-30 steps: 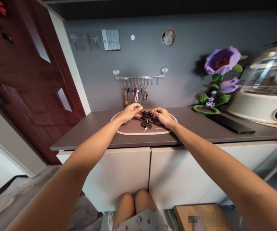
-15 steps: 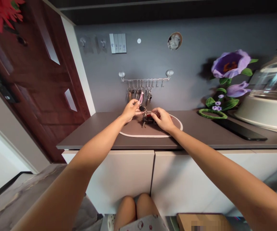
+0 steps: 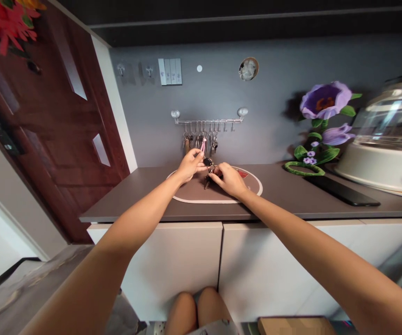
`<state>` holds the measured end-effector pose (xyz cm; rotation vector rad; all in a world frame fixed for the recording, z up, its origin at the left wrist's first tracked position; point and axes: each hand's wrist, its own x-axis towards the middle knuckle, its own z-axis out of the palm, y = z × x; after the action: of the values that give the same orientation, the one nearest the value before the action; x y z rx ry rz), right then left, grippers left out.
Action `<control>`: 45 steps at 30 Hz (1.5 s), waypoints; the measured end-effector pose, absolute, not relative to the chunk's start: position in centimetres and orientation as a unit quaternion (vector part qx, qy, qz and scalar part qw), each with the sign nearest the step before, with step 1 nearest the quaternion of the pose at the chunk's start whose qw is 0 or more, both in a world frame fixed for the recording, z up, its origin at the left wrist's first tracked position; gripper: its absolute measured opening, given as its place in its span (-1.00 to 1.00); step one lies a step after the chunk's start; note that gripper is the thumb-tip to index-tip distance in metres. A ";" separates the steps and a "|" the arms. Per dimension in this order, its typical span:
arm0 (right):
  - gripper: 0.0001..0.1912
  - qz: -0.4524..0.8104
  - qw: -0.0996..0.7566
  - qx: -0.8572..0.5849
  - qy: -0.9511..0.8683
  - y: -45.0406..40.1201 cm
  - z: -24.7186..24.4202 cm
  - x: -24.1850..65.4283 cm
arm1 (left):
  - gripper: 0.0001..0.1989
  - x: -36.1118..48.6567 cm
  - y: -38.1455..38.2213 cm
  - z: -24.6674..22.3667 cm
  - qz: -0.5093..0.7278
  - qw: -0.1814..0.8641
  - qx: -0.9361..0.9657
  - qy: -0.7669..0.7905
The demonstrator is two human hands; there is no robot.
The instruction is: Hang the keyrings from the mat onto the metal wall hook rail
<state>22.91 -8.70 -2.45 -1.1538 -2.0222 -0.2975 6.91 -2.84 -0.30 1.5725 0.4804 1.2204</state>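
A bunch of keys (image 3: 208, 179) with a black fob (image 3: 207, 161) hangs between my hands, just above an oval brown mat (image 3: 194, 193) with a pale rim. My left hand (image 3: 191, 165) is closed, its fingers pinching the bunch by the fob. From the other side, my right hand (image 3: 230, 179) grips the same bunch near its ring, thumb and fingers together; part of the keys is hidden behind it. Behind my hands, several other key sets (image 3: 201, 141), one with a pink strap, hang from a clear hook rail (image 3: 209, 122) on the grey wall.
At the right stand a purple flower ornament (image 3: 324, 104) and a cream appliance with a clear cover (image 3: 378, 156). A black phone (image 3: 340, 190) lies in front of them on the dark countertop (image 3: 284, 200). A dark red door (image 3: 57, 139) is at the left.
My right hand has moved left and closed in on the key bunch, uncovering a red patch on the mat. The left hand keeps its hold on the fob. The view has shifted slightly.
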 end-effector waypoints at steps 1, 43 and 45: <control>-0.76 -0.121 0.384 -0.457 -0.793 -8.6 -2.5 22.9 | -0.68 6.9 -2.8 -0.3 0.510 0.523 0.655 0.194; -0.73 0.023 0.640 -0.420 -0.643 -7.3 -1.1 24.9 | -0.67 7.6 -2.9 -2.1 0.356 0.491 0.751 0.263; -0.72 0.062 0.657 -0.410 -0.630 -7.0 -1.2 25.0 | -0.66 7.6 -3.2 -1.9 0.349 0.442 0.784 0.262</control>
<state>24.98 -6.96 -1.24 -0.9280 -1.4261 0.1413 7.57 -3.20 -1.89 1.9451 0.6496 0.8673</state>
